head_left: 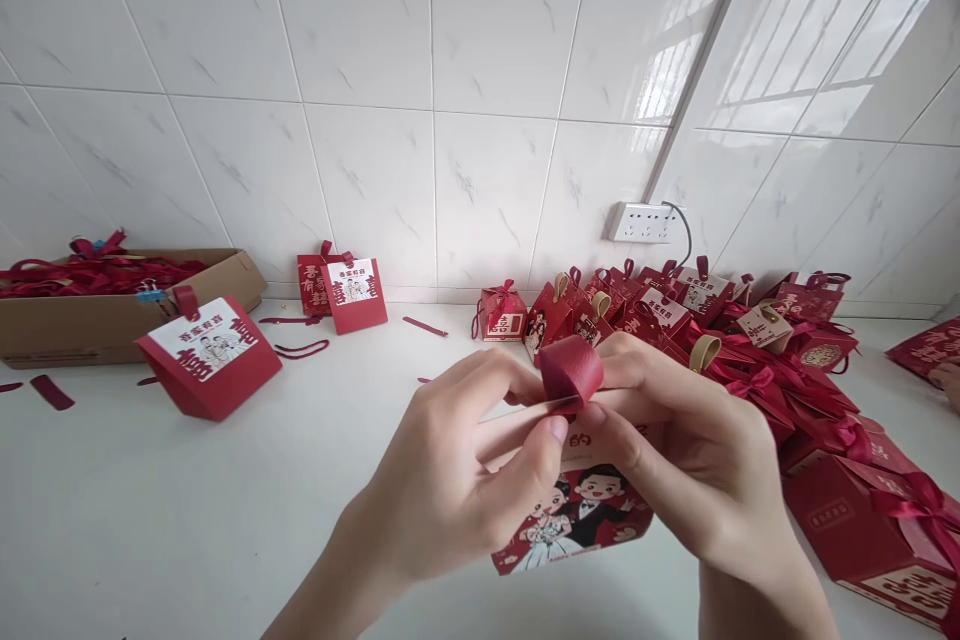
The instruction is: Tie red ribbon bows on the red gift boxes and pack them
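Observation:
Between my two hands is a red and white gift box [592, 508] printed with a cartoon wedding couple. A dark red strap loop [571, 372] stands up from its top edge. My left hand [465, 465] pinches the top edge just left of the loop, thumb in front and fingers behind. On the other side, my right hand [694, 450] grips the same edge, its thumb tip close under the loop. The box hangs slightly tilted above the white table, and its upper sides are partly hidden by my fingers.
Finished-looking red gift boxes [675, 305] crowd the right side. A cardboard box [75, 325] of red ribbons stands at left, near a red bag-shaped box [217, 360]. Loose strap pieces [52, 392] lie about. A power strip [643, 223] is on the tiled wall. Another person's hand [951, 380] shows at far right.

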### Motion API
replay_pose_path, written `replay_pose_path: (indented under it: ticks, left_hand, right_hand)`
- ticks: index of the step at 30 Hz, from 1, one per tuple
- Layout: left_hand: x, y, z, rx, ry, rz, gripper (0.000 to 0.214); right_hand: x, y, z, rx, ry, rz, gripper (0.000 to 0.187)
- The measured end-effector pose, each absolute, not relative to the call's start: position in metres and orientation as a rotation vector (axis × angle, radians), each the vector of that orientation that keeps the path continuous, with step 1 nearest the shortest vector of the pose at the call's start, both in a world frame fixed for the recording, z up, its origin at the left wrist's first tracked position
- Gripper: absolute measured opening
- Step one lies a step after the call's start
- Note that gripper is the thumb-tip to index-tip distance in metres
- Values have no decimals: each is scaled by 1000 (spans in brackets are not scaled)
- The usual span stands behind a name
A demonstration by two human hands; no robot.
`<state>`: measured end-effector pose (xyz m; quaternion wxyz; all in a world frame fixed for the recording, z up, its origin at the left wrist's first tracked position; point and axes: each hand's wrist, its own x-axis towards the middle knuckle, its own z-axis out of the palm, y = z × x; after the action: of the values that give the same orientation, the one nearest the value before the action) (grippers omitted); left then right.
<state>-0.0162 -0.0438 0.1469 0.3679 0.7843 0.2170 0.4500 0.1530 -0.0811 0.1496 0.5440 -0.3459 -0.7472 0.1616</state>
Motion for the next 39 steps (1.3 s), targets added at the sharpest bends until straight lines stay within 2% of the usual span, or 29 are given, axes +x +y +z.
replay_pose_path:
  ticks: [6, 11, 18, 21, 23, 27, 32, 35, 39]
  left_hand:
    - [-17, -43, 147, 2099, 536, 1233, 11]
    - [-19, -45, 146, 2168, 522, 1316, 11]
    - [-22, -49, 154, 2102, 593, 1246, 7]
    - [-22, -48, 157, 2033, 628, 1221, 13]
    - [-22, -48, 157, 2015, 624, 1240, 9]
    - [-20, -49, 153, 1972, 593, 1305, 6]
    - [-17, -48, 149, 1976, 584, 1353, 8]
    - [-19, -47, 151, 1986, 556, 1352, 7]
    - [-26, -48, 156, 1967, 579, 1164, 5]
  right_hand:
    - [148, -79, 147, -817, -1718, 366, 14]
    - [140, -83, 144, -797, -1607, 441, 30]
    - [139, -83, 143, -777, -1587, 397, 35]
    - [140, -82, 144, -825, -1640, 359, 27]
    - [141, -82, 144, -865, -1667, 394, 24]
    - [141, -82, 143, -879, -1661, 505, 34]
    - [142, -81, 145, -869, -1717, 432, 9]
    - [144, -81, 145, -847, -1728, 391, 7]
    - [146, -82, 142, -835, -1807, 365, 9]
